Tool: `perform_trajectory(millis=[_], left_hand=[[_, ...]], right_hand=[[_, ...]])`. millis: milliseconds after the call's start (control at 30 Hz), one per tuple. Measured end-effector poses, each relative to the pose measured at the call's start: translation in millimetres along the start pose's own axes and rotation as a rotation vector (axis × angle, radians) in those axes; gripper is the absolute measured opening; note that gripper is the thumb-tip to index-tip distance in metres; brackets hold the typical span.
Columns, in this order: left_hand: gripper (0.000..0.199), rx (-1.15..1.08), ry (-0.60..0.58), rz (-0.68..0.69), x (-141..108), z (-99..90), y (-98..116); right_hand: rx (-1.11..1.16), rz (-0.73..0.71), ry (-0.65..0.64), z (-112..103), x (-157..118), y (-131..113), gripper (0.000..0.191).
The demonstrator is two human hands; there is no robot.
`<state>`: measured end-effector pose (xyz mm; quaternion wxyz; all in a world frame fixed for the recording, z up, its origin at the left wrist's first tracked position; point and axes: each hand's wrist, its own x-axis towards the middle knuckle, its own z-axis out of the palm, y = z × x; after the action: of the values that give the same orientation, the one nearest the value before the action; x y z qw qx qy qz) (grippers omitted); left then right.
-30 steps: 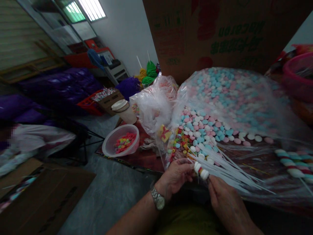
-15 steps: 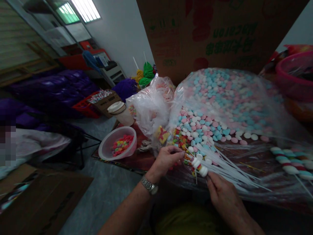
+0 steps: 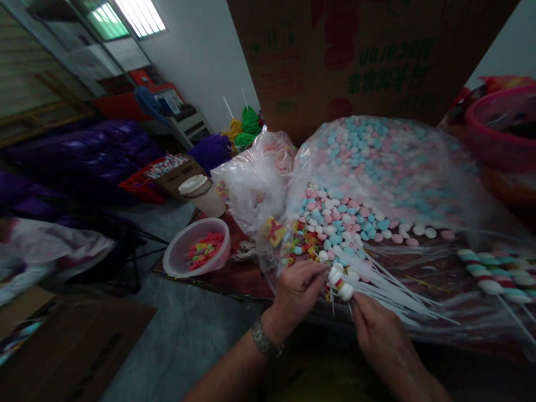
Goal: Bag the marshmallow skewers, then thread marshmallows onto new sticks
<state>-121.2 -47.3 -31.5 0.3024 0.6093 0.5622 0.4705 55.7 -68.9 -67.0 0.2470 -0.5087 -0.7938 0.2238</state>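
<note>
My right hand (image 3: 377, 324) is closed on the stick of a candy skewer (image 3: 341, 283), which carries white pieces with a red and yellow band between them. My left hand (image 3: 299, 285) pinches at the upper end of the skewer; what its fingertips hold is too small to make out. Just beyond both hands lie loose pink, blue and white candies (image 3: 335, 215) and small coloured rings (image 3: 307, 240). A fan of white sticks (image 3: 393, 287) spreads to the right of the skewer.
A translucent bowl (image 3: 170, 259) of coloured rings stands at the left table edge, near a lidded tub (image 3: 207, 201). A big clear bag of candies (image 3: 385, 162) fills the back, before a cardboard box (image 3: 310, 67). Finished skewers (image 3: 489, 279) lie at the right.
My left hand has moved right, closer to the skewer's upper end, and its wrist has turned. My right hand keeps its hold. The whole view has shifted slightly.
</note>
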Motion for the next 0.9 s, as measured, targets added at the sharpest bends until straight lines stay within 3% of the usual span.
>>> perform_trajectory(millis=[67, 167, 233, 300, 367, 400, 500, 600, 733, 833, 900], left_hand=[[0.017, 0.089, -0.033, 0.077, -5.2, 6.1, 0.3], [0.018, 0.083, -0.106, 0.083, -3.8, 8.4, 2.2], [0.020, 0.075, -0.142, 0.089, 3.3, 2.1, 3.1], [0.024, 0.124, -0.090, 0.028, 11.9, -10.0, 2.0], [0.023, 0.262, -0.035, -0.075, 17.8, -23.4, -0.8], [0.021, 0.362, -0.062, -0.111, 18.6, -28.7, -2.6], [0.016, 0.684, -0.272, -0.121, 13.3, -33.4, -8.1], [0.020, 0.869, -0.335, -0.118, 4.8, -26.0, -13.4], [0.021, 0.745, -0.268, -0.108, 6.1, -19.7, -18.5], [0.018, 0.464, -0.170, -0.151, 13.9, -18.7, -14.5], [0.018, 0.188, -0.128, -0.278, 18.3, -15.5, -7.7]], right_hand=[[0.031, -0.012, 0.011, 3.3, -0.3, 2.0, 0.027], [0.108, -0.004, 0.043, 6.8, 4.0, 4.9, 0.029], [0.178, 0.024, 0.089, 5.5, 11.8, 8.4, 0.030], [0.272, 0.076, 0.149, 0.5, 22.9, 16.2, 0.029], [0.382, 0.160, 0.213, -8.1, 35.6, 31.0, 0.027], [0.428, 0.213, 0.250, -13.4, 42.4, 41.1, 0.028], [0.417, 0.395, 0.416, -33.4, 64.0, 76.8, 0.039], [0.276, 0.482, 0.481, -52.4, 86.7, 104.5, 0.046], [0.236, 0.404, 0.382, -52.6, 114.6, 112.1, 0.036], [0.233, 0.355, 0.309, -40.9, 127.0, 106.3, 0.020], [0.248, 0.344, 0.281, -38.6, 126.2, 101.6, 0.014]])
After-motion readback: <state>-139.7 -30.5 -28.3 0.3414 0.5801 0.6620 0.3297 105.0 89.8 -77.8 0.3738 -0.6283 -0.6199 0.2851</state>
